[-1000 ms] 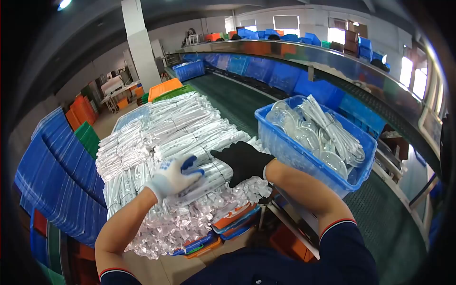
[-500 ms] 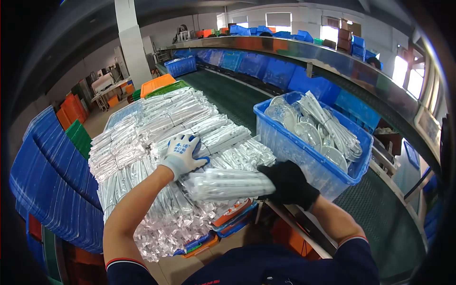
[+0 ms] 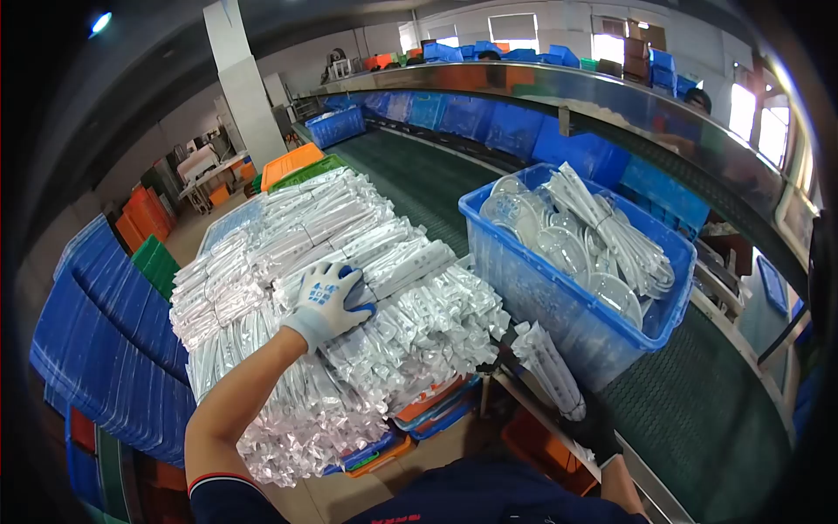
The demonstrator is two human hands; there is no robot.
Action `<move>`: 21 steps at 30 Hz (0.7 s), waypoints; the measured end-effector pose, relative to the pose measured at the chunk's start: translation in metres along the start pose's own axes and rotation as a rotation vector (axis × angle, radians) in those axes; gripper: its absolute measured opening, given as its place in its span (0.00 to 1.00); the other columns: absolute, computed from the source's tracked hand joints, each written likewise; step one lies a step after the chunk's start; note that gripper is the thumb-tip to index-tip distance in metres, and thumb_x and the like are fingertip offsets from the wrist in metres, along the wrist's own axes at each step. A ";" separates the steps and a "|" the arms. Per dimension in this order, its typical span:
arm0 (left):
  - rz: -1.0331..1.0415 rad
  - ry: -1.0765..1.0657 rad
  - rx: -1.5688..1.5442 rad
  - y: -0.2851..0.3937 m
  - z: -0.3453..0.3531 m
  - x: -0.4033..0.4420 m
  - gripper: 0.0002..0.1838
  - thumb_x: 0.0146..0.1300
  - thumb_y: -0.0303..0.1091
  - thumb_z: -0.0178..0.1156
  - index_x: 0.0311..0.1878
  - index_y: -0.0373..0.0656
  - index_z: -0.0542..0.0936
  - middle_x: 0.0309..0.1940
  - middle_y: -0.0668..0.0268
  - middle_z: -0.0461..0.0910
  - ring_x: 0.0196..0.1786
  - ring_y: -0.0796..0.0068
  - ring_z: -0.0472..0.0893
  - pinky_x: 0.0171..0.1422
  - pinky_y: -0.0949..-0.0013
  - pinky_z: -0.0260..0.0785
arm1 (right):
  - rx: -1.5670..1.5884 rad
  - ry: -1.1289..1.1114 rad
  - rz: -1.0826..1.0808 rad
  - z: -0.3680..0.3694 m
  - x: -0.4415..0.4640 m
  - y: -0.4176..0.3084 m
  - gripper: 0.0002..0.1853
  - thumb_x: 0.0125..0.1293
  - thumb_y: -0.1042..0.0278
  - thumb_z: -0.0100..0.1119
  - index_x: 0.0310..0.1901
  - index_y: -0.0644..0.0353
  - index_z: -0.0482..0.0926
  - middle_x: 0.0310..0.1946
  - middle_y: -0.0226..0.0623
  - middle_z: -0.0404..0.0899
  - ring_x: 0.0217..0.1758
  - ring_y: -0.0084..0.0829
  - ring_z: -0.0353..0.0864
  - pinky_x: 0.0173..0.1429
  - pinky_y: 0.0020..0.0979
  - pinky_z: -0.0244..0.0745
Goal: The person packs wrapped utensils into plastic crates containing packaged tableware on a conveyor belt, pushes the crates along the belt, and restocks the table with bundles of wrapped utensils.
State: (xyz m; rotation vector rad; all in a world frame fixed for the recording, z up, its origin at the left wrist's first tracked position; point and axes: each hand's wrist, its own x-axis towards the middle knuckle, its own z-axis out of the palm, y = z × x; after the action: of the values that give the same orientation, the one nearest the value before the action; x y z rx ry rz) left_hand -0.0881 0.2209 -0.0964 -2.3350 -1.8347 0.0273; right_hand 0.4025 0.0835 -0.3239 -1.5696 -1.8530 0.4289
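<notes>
My left hand [image 3: 330,301], in a white glove with blue fingertips, lies with spread fingers on a large pile of clear-wrapped white bundles [image 3: 305,205]. My right hand [image 3: 598,430], in a black glove, is low at the right, closed round the lower end of one wrapped bundle [image 3: 548,371]. That bundle slants beside the near wall of a blue crate [image 3: 541,271]. Inside the crate are clear round lids [image 3: 563,249] and a tied bundle of white strips [image 3: 611,231].
A green conveyor belt [image 3: 406,170] runs behind the pile and under the crate. Stacked blue crates [image 3: 113,349] stand at the left. Orange [image 3: 292,162] and green lids lie behind the pile. A metal rail [image 3: 559,87] crosses the back, where a person's head [image 3: 697,99] shows.
My right hand has pulled a bundle off the pile and carried it right and down beside the crate. My left hand has moved up slightly and now rests on the pile.
</notes>
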 end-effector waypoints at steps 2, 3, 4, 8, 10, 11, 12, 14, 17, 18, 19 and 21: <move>-0.056 0.056 0.024 -0.002 0.003 0.008 0.48 0.57 0.62 0.69 0.76 0.44 0.69 0.74 0.49 0.68 0.75 0.43 0.65 0.79 0.46 0.55 | 0.014 0.028 0.013 0.002 0.003 0.004 0.39 0.53 0.55 0.73 0.68 0.57 0.76 0.59 0.54 0.82 0.63 0.53 0.82 0.64 0.47 0.78; -0.108 0.105 0.039 -0.003 0.006 0.010 0.50 0.57 0.62 0.69 0.78 0.44 0.67 0.76 0.47 0.65 0.77 0.42 0.63 0.80 0.47 0.56 | 0.022 0.026 0.018 0.002 0.004 0.001 0.39 0.53 0.55 0.73 0.68 0.57 0.76 0.59 0.54 0.82 0.63 0.53 0.82 0.64 0.47 0.78; -0.174 -0.026 -0.068 -0.005 0.006 0.015 0.53 0.58 0.63 0.68 0.82 0.46 0.61 0.79 0.46 0.59 0.80 0.42 0.58 0.83 0.46 0.51 | 0.004 0.025 0.025 0.001 0.005 -0.003 0.39 0.53 0.55 0.73 0.68 0.57 0.75 0.59 0.54 0.82 0.63 0.54 0.82 0.63 0.47 0.78; -0.176 -0.052 -0.042 -0.006 0.017 0.016 0.51 0.59 0.62 0.68 0.81 0.46 0.64 0.78 0.47 0.62 0.79 0.43 0.60 0.83 0.46 0.51 | -0.030 0.067 -0.019 0.013 0.010 0.006 0.32 0.50 0.55 0.70 0.57 0.61 0.82 0.51 0.54 0.85 0.56 0.56 0.83 0.61 0.50 0.78; -0.157 -0.026 -0.056 -0.003 0.018 0.010 0.49 0.60 0.61 0.68 0.80 0.45 0.66 0.77 0.48 0.63 0.78 0.42 0.61 0.82 0.46 0.52 | -0.056 0.037 0.007 0.015 0.010 0.005 0.29 0.49 0.54 0.70 0.53 0.61 0.83 0.48 0.54 0.85 0.53 0.57 0.84 0.57 0.50 0.78; -0.128 0.005 -0.067 -0.002 0.017 0.008 0.47 0.60 0.59 0.68 0.78 0.44 0.68 0.76 0.49 0.65 0.77 0.42 0.62 0.81 0.46 0.54 | -0.083 0.018 0.037 0.016 0.010 0.004 0.26 0.49 0.54 0.70 0.49 0.61 0.84 0.45 0.54 0.86 0.49 0.57 0.85 0.54 0.50 0.79; -0.133 0.001 -0.064 -0.002 0.018 0.006 0.47 0.60 0.59 0.68 0.78 0.44 0.68 0.76 0.49 0.65 0.77 0.42 0.62 0.81 0.46 0.54 | -0.078 0.013 0.035 0.020 0.010 0.008 0.26 0.49 0.54 0.70 0.49 0.61 0.84 0.45 0.54 0.86 0.49 0.57 0.85 0.54 0.50 0.79; -0.075 0.047 -0.087 -0.001 0.018 0.005 0.45 0.60 0.56 0.68 0.77 0.43 0.70 0.73 0.50 0.68 0.74 0.44 0.67 0.78 0.48 0.59 | -0.015 0.044 0.037 0.028 0.011 0.019 0.26 0.48 0.53 0.70 0.47 0.61 0.85 0.45 0.54 0.86 0.49 0.57 0.85 0.54 0.50 0.79; -0.033 0.078 -0.129 0.000 0.018 0.004 0.44 0.60 0.55 0.69 0.75 0.42 0.72 0.71 0.51 0.71 0.70 0.46 0.71 0.75 0.51 0.63 | -0.012 0.086 0.013 0.033 0.019 0.027 0.26 0.48 0.53 0.71 0.47 0.60 0.85 0.43 0.54 0.86 0.47 0.58 0.85 0.52 0.50 0.79; -0.017 0.119 -0.120 0.001 0.020 0.003 0.43 0.59 0.54 0.70 0.74 0.41 0.73 0.68 0.51 0.73 0.67 0.47 0.74 0.73 0.52 0.65 | -0.012 0.087 0.010 0.034 0.022 0.027 0.26 0.48 0.53 0.71 0.47 0.60 0.85 0.43 0.54 0.86 0.47 0.58 0.85 0.52 0.50 0.79; -0.020 0.119 -0.120 0.002 0.020 0.004 0.43 0.59 0.54 0.70 0.74 0.41 0.73 0.68 0.51 0.73 0.67 0.47 0.74 0.73 0.52 0.65 | -0.028 0.060 0.035 0.036 0.024 0.026 0.26 0.48 0.53 0.71 0.47 0.60 0.85 0.43 0.54 0.86 0.47 0.58 0.85 0.53 0.50 0.79; -0.003 0.101 -0.127 0.005 0.016 0.006 0.43 0.59 0.53 0.71 0.73 0.39 0.74 0.67 0.52 0.74 0.67 0.47 0.73 0.73 0.52 0.65 | -0.048 0.032 0.055 0.044 0.033 0.030 0.26 0.48 0.53 0.71 0.47 0.60 0.85 0.43 0.53 0.86 0.47 0.57 0.85 0.53 0.50 0.79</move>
State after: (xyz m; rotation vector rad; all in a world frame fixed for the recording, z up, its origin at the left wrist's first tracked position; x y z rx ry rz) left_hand -0.0833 0.2276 -0.1121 -2.3682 -1.8420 -0.2095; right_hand 0.3934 0.1294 -0.3655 -1.6533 -1.8112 0.3842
